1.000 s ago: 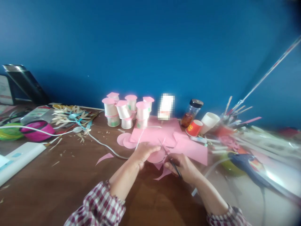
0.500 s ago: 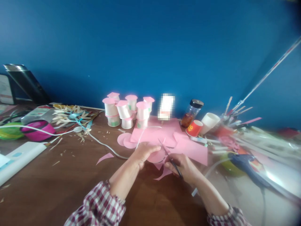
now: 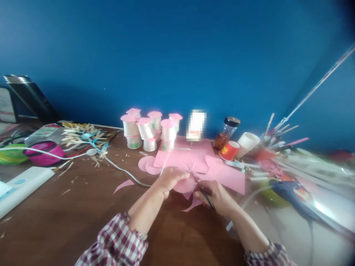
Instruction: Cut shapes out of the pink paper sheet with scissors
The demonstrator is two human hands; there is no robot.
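My left hand (image 3: 172, 178) is closed on a piece of pink paper (image 3: 184, 185) with a rounded lower edge. Dark-handled scissors (image 3: 205, 195) are in my right hand (image 3: 215, 194), their blades angled up and left against the paper. Just below the held piece, curved pink offcuts (image 3: 194, 203) hang or lie near the table; I cannot tell whether they are still attached. Behind my hands lie a pink sheet (image 3: 188, 153) and a wider pink piece (image 3: 227, 176). Two pink paper discs (image 3: 152, 166) rest left of them.
Stacked white cups with pink tops (image 3: 149, 127) stand behind. Rightward are a glass jar (image 3: 227, 131), a red paper cup (image 3: 229, 150), a white cup (image 3: 248, 143) and clutter. A white cable (image 3: 122, 172) crosses the brown table (image 3: 91, 214); a power strip (image 3: 26, 188) lies left.
Almost nothing differs. The offcut beside the scissors has shifted very slightly, while both hands keep their places.
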